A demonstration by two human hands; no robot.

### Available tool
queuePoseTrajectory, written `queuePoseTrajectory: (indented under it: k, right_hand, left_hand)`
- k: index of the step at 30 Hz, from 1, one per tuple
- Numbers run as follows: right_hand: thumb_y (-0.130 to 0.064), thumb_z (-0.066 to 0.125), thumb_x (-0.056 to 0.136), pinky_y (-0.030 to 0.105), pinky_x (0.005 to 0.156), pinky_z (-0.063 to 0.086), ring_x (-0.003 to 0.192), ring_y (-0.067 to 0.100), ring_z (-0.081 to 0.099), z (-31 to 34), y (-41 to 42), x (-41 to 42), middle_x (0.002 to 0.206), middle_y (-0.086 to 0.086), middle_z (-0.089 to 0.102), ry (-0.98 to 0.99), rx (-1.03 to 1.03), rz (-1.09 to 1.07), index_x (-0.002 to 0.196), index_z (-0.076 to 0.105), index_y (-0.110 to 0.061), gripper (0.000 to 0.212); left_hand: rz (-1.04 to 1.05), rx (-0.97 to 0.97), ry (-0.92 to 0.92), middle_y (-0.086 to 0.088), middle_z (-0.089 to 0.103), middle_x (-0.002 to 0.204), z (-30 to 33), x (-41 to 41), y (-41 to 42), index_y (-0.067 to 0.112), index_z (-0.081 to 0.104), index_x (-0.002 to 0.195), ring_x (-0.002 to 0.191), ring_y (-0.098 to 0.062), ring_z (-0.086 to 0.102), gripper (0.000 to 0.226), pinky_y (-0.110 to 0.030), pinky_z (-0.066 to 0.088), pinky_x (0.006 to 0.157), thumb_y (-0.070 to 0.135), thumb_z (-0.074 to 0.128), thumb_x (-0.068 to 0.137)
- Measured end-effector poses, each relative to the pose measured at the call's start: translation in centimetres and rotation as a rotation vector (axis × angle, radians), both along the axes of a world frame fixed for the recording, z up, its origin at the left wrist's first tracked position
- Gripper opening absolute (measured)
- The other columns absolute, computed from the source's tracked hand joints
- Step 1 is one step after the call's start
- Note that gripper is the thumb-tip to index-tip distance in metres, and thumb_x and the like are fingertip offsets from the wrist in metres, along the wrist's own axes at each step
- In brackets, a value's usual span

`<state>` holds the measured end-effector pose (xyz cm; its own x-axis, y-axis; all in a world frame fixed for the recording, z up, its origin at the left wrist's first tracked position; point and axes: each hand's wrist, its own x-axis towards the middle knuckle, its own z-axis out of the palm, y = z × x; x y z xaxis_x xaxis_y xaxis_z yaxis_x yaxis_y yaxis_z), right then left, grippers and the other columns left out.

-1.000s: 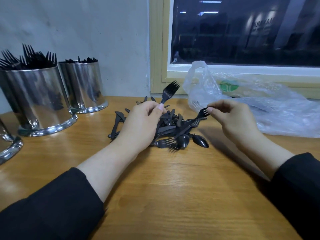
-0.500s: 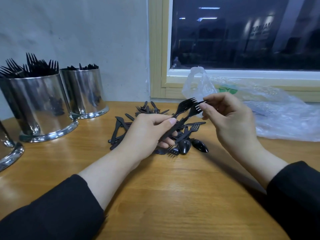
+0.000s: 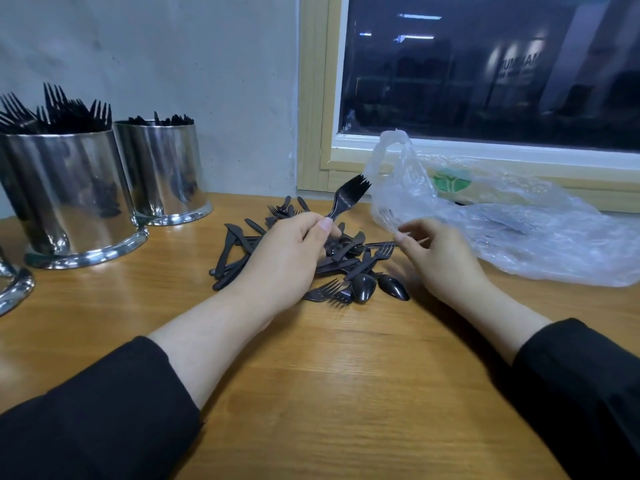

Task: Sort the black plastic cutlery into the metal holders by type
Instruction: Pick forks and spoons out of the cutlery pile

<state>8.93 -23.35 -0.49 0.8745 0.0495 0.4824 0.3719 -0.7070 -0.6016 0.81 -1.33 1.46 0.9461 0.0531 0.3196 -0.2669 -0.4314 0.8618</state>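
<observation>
Biggest metal holder (image 3: 72, 199) left of the cutlery pile (image 3: 311, 258) is crammed with forks, the smaller holder (image 3: 162, 171) just behind it holds dark cutlery too. Clear plastic bag (image 3: 519, 230) right of the pile has a green logo, unreadable. Left hand (image 3: 287, 261) fingers pinch a fork (image 3: 346, 199) above the pile; right hand (image 3: 440, 258) is blurred, can't tell its grip.

A canteen or café service counter, it seems: metal holders (image 3: 69, 188) packed with disposable forks stand on a wooden counter (image 3: 329, 375), left of a window (image 3: 485, 71) reflecting ceiling lights.
</observation>
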Motion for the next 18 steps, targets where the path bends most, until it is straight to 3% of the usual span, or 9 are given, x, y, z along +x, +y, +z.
queuePoseTrajectory:
  k: [3, 5, 8, 10, 14, 18]
  right_hand:
    - [-0.043, 0.061, 0.095, 0.028, 0.079, 0.042, 0.097, 0.019, 0.063, -0.7, 0.2, 1.2, 0.108, 0.001, 0.071, 0.123, -0.18, -0.041, 0.121, 0.067, -0.014, 0.039]
    - [-0.048, 0.061, 0.093, 0.029, 0.075, 0.044, 0.085, 0.018, 0.062, -0.6, 0.8, 1.8, 0.093, 0.001, 0.07, 0.16, -0.221, -0.075, 0.121, 0.066, -0.009, 0.048]
    - [-0.053, 0.063, 0.091, 0.031, 0.071, 0.047, 0.088, 0.023, 0.064, -0.4, 1.5, 2.8, 0.092, 0.006, 0.072, 0.202, -0.261, -0.13, 0.115, 0.068, -0.009, 0.051]
    - [-0.049, 0.066, 0.089, 0.031, 0.069, 0.047, 0.089, 0.024, 0.064, -0.5, 1.7, 3.4, 0.094, 0.007, 0.071, 0.215, -0.257, -0.136, 0.106, 0.071, -0.012, 0.041]
    - [-0.039, 0.071, 0.088, 0.03, 0.064, 0.045, 0.084, 0.022, 0.065, -0.4, 1.4, 3.8, 0.081, 0.001, 0.069, 0.248, -0.153, -0.093, 0.086, 0.067, -0.017, 0.022]
    - [-0.031, 0.069, 0.092, 0.026, 0.058, 0.042, 0.068, 0.015, 0.057, 0.2, 1.3, 2.5, 0.076, 0.002, 0.066, 0.191, 0.133, 0.005, 0.086, 0.067, -0.009, 0.022]
  left_hand:
    - [0.062, 0.108, -0.032, 0.014, 0.055, 0.067, 0.3, -0.2, 0.1, 0.032, 0.069, 0.103, 0.061, 0.0, 0.051, 0.032, -0.024, 0.038, 0.06, 0.036, 0.038, 0.108]
    - [0.117, 0.139, -0.033, 0.013, 0.06, 0.077, 0.5, -0.3, 0.2, 0.031, 0.069, 0.106, 0.072, 0.002, 0.055, 0.033, -0.02, 0.037, 0.06, 0.036, 0.036, 0.109]
    - [0.165, 0.095, -0.045, 0.007, 0.057, 0.07, 0.7, -0.1, 0.4, 0.029, 0.069, 0.098, 0.054, 0.002, 0.05, 0.035, -0.016, 0.032, 0.048, 0.039, 0.036, 0.108]
    - [0.173, 0.09, -0.066, 0.005, 0.057, 0.068, 0.7, -0.1, 0.4, 0.03, 0.069, 0.096, 0.05, 0.003, 0.048, 0.034, -0.017, 0.033, 0.049, 0.041, 0.039, 0.107]
    - [0.163, 0.061, -0.066, -0.004, 0.056, 0.075, 1.0, -0.1, 0.5, 0.03, 0.069, 0.098, 0.06, -0.011, 0.046, 0.031, -0.029, 0.037, 0.059, 0.039, 0.04, 0.107]
    - [0.184, 0.088, -0.105, -0.009, 0.06, 0.078, 1.2, -0.1, 0.8, 0.03, 0.066, 0.098, 0.06, -0.013, 0.047, 0.03, -0.031, 0.039, 0.061, 0.037, 0.039, 0.107]
